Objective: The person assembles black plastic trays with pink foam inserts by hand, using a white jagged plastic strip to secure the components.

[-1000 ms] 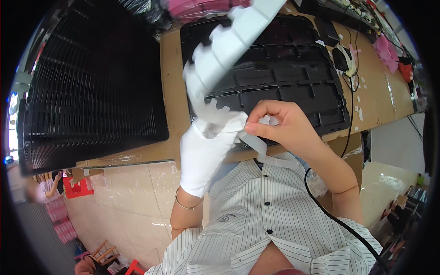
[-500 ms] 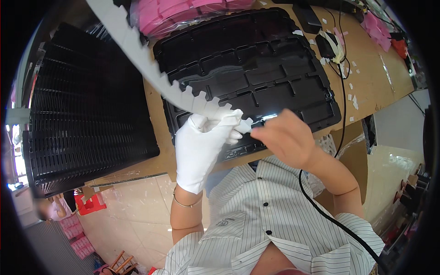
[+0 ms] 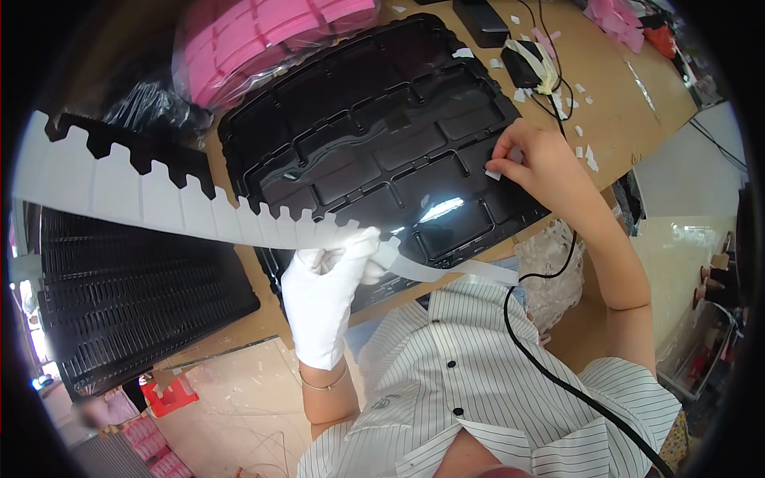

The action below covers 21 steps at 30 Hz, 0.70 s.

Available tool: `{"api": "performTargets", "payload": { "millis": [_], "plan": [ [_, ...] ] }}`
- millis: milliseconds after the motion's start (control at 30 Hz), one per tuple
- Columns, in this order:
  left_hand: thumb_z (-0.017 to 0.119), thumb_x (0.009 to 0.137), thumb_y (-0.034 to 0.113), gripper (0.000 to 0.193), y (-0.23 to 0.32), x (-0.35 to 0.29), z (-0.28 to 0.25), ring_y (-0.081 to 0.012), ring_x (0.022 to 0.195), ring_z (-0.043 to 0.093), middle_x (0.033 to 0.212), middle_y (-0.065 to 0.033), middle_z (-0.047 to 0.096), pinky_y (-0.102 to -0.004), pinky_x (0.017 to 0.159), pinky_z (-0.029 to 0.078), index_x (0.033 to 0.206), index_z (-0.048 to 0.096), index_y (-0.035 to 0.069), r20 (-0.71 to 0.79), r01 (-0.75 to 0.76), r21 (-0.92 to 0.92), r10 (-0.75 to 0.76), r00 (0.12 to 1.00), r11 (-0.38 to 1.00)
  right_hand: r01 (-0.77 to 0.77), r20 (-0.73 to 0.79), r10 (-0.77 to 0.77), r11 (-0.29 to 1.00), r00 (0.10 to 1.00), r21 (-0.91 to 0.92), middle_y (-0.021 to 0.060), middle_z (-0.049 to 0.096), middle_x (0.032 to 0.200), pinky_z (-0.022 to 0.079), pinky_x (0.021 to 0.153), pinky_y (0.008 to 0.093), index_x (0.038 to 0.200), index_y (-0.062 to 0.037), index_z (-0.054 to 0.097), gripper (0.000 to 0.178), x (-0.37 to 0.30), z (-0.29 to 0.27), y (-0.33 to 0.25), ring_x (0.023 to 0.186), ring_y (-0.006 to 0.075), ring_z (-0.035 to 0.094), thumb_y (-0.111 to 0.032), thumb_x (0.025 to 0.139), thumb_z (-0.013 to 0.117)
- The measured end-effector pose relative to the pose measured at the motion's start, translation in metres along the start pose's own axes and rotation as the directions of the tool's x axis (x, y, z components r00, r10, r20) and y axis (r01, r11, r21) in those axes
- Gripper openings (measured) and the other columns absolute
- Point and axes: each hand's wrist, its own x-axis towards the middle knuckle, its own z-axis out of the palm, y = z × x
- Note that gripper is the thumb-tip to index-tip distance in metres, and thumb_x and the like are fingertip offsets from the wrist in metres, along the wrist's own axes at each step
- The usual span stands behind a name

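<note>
My left hand (image 3: pixel 323 303), in a white glove, is closed on a long white strip (image 3: pixel 151 199) with a row of notched tabs along its upper edge. From my grip the strip sweeps out to the far left. On the other side a narrow, plain, translucent tail (image 3: pixel 446 272) hangs out toward my shirt. My bare right hand (image 3: pixel 540 163) pinches a small white piece (image 3: pixel 493 174) between thumb and fingers. It is over the right part of a black plastic tray (image 3: pixel 374 163) with shallow compartments, apart from the strip.
Stacked black slotted trays (image 3: pixel 143 295) stand at the left. Bagged pink pieces (image 3: pixel 263 44) lie behind the tray. White scraps, a black device (image 3: pixel 522 64) and cables are on the cardboard-covered table (image 3: pixel 621 103) at right. A black cable (image 3: pixel 550 350) runs across my shirt.
My right hand has moved away from the strip, to the right and farther out, with the small white piece. The strip now swings lower toward the left, and its plain tail shows.
</note>
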Motion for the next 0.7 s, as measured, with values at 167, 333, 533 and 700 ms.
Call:
{"api": "performTargets", "payload": {
  "millis": [167, 333, 533, 700],
  "plan": [
    [0.072, 0.083, 0.004, 0.020, -0.003, 0.000, -0.001, -0.0106, 0.063, 0.064, 0.079, -0.0089, 0.070, -0.0205, 0.060, 0.050, 0.101, 0.067, -0.003, 0.005, -0.003, -0.008, 0.003, 1.000, 1.000, 0.030, -0.085, -0.034, 0.998, 0.996, -0.047, 0.0133, 0.059, 0.076, 0.047, 0.062, 0.0384, 0.073, 0.0009, 0.059, 0.019, -0.003, 0.005, 0.012, 0.067, 0.0306, 0.060, -0.012, 0.076, 0.073],
    [0.071, 0.083, 0.003, 0.019, -0.006, 0.002, -0.001, -0.0106, 0.062, 0.064, 0.079, -0.0092, 0.070, -0.0209, 0.059, 0.050, 0.100, 0.067, -0.003, 0.000, -0.025, -0.005, 0.025, 1.000, 1.000, 0.049, -0.102, -0.056, 0.997, 0.993, -0.065, 0.0130, 0.058, 0.076, 0.048, 0.065, 0.0388, 0.072, 0.0003, 0.059, 0.017, -0.002, 0.010, 0.009, 0.071, 0.0318, 0.060, -0.011, 0.078, 0.071],
    [0.068, 0.084, 0.000, 0.014, -0.007, 0.002, 0.004, -0.0112, 0.058, 0.061, 0.076, -0.0107, 0.068, -0.0209, 0.055, 0.048, 0.097, 0.067, -0.004, -0.026, -0.063, -0.007, 0.063, 0.998, 0.998, 0.217, -0.068, -0.229, 0.965, 0.971, -0.147, 0.0126, 0.057, 0.083, 0.048, 0.067, 0.0380, 0.080, -0.0010, 0.059, 0.011, -0.004, 0.012, 0.019, 0.074, 0.0321, 0.058, -0.008, 0.079, 0.067],
    [0.071, 0.083, 0.001, 0.018, -0.011, 0.002, -0.002, -0.0116, 0.062, 0.063, 0.076, -0.0094, 0.069, -0.0219, 0.060, 0.050, 0.100, 0.067, -0.002, -0.025, -0.052, -0.009, 0.052, 0.998, 0.999, 0.338, 0.048, -0.390, 0.847, 0.920, 0.410, 0.0066, 0.053, 0.085, 0.045, 0.063, 0.0310, 0.081, -0.0030, 0.054, 0.012, -0.029, -0.008, 0.030, 0.072, 0.0190, 0.054, -0.007, 0.085, 0.063]
  ]
}}
